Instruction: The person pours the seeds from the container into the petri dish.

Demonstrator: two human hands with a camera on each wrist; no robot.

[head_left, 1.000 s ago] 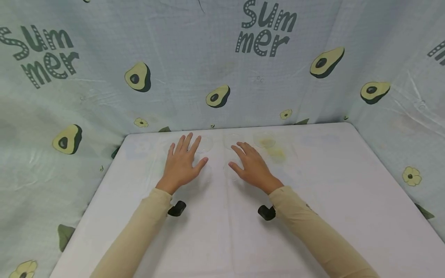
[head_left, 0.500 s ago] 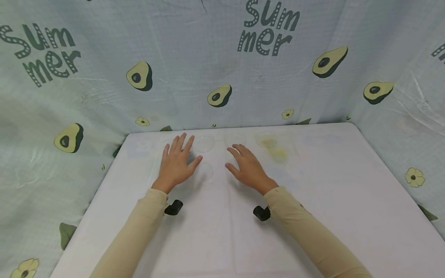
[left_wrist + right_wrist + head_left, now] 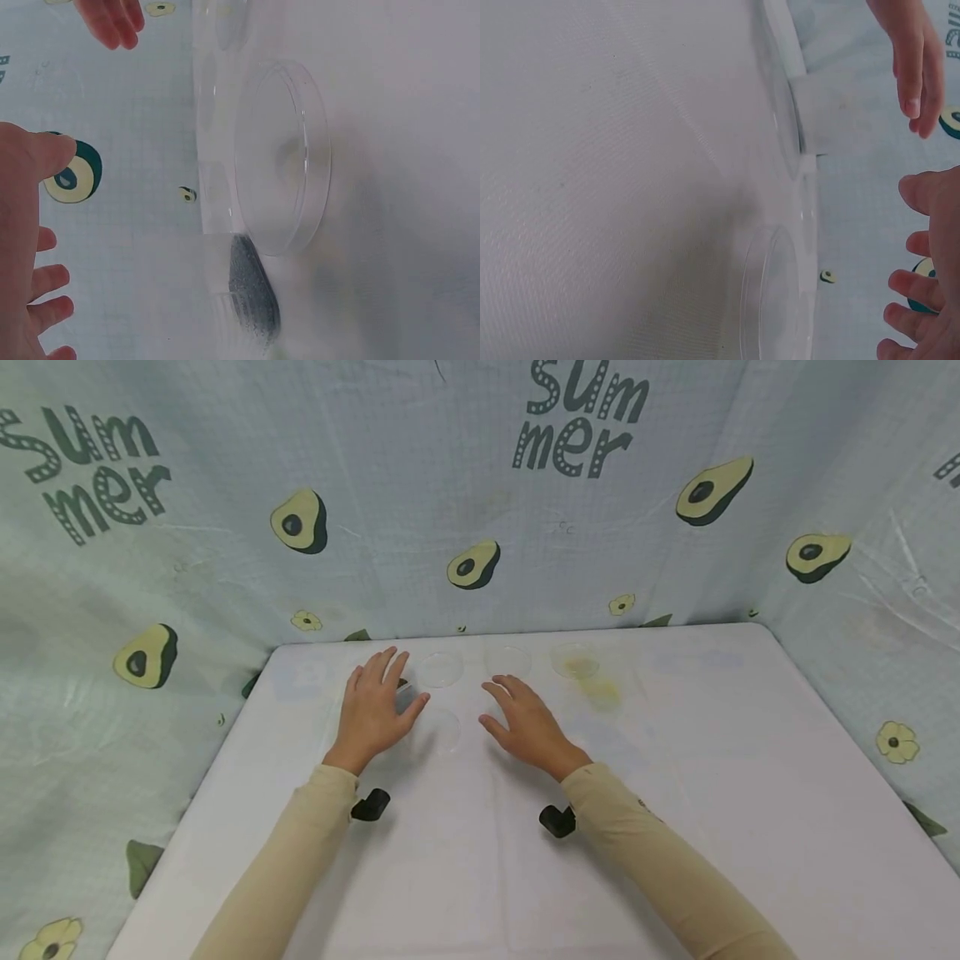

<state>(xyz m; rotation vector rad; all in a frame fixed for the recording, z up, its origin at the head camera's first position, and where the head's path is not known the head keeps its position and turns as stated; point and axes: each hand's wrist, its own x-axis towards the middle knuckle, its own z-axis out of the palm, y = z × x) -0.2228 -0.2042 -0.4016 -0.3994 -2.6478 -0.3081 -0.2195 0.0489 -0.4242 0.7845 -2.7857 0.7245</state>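
Observation:
My left hand (image 3: 369, 714) hovers over the back left of the table with fingers spread, holding nothing. Beneath its thumb and index finger a dark item (image 3: 402, 684) shows partly; the left wrist view has a dark grey mass (image 3: 253, 289) by clear plastic, kind unclear. To the right, my right hand (image 3: 531, 728) is also raised, fingers apart and slightly bent, with nothing in it. Clear, shallow round dishes like petri dishes lie around: one dish (image 3: 438, 730) between the hands, others at the back, including a dish (image 3: 440, 670) and a dish (image 3: 508, 662). Another dish (image 3: 769, 300) stands below the right hand.
A further clear dish (image 3: 575, 661) lies at the back right, with a yellow patch (image 3: 600, 692) beside it. The white table (image 3: 450, 877) meets a fabric backdrop (image 3: 390, 502) printed with avocados. Black wrist devices sit under both sleeves.
Both hands have drifted left. The dish between them and the dark item under the left hand show more than before. Neither hand has taken hold of anything.

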